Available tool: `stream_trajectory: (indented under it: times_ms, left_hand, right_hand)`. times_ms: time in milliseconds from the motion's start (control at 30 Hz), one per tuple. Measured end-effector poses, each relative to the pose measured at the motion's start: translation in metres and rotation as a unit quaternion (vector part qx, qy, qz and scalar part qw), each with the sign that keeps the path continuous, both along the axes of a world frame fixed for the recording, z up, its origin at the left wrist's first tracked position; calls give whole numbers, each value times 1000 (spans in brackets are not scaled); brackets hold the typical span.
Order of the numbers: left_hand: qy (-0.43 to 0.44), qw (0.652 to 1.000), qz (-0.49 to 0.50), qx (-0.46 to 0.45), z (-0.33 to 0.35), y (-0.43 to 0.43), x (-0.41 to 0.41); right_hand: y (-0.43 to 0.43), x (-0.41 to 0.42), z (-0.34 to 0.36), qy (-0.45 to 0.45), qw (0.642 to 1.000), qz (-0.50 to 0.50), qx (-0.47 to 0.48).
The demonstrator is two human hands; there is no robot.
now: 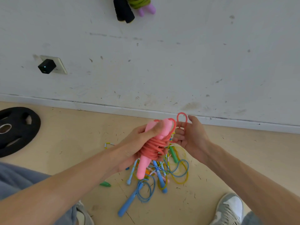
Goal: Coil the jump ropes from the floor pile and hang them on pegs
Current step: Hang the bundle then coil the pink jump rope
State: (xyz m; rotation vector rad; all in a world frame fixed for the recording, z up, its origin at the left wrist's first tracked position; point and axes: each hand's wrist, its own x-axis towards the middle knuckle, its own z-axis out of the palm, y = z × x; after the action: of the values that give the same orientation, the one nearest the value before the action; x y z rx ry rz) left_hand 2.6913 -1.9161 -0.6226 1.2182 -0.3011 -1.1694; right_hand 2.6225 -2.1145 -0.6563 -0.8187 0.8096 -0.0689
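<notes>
Nearest the head camera, two bare forearms reach forward over grey trouser legs and a grey-and-white sneaker (230,210). The left hand (141,138) grips a coral-pink plastic jump rope (151,147), its fingers curled round the two fat pink handles with the cord wound tightly about them. One handle (142,168) sticks out below the fist. The right hand (193,135) pinches the last free loop (182,118) of cord, which stands up just beside the bundle. Held above the floor, the rope looks light. Its cord seems smooth and springy, so the wraps would likely slacken if the grip eased. The firm handles look like the best place to hold, and the loop seems suited for hanging. Below lies the tangled pile of blue, yellow and green ropes (162,174) on the tan floor (73,135). Up the white wall, a black-handled rope (123,12) and a green coil (139,2) already hang.
</notes>
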Motion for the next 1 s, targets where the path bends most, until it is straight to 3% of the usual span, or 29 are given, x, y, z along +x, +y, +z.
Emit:
stream_trajectory:
  times_ms: [100, 200, 367, 600, 667, 800, 900, 1000]
  left_hand:
    - [-1, 999, 29, 18, 0, 0, 0]
    - [29, 999, -20, -12, 7, 3, -2]
    - [51, 993, -87, -68, 26, 1, -25]
    - [46, 994, -76, -65, 32, 4, -32]
    - [43, 999, -10, -29, 28, 2, -27]
    - [30, 985, 156, 63, 17, 7, 0]
    - [19, 979, 186, 75, 10, 14, 11]
    - [8, 980, 182, 75, 2, 15, 9]
  right_hand:
    - [-4, 0, 0, -39, 999, -31, 18]
    - [-10, 0, 7, -81, 992, -86, 54]
    - [-21, 1, 10, -17, 996, -80, 47]
    - [-28, -2, 5, 42, 992, -90, 73]
    - [-22, -3, 9, 22, 996, -84, 33]
    - [7, -3, 24, -41, 995, 28, -83]
    - [31, -4, 37, -83, 979, 97, -159]
    - [43, -12, 49, -85, 937, 160, -299]
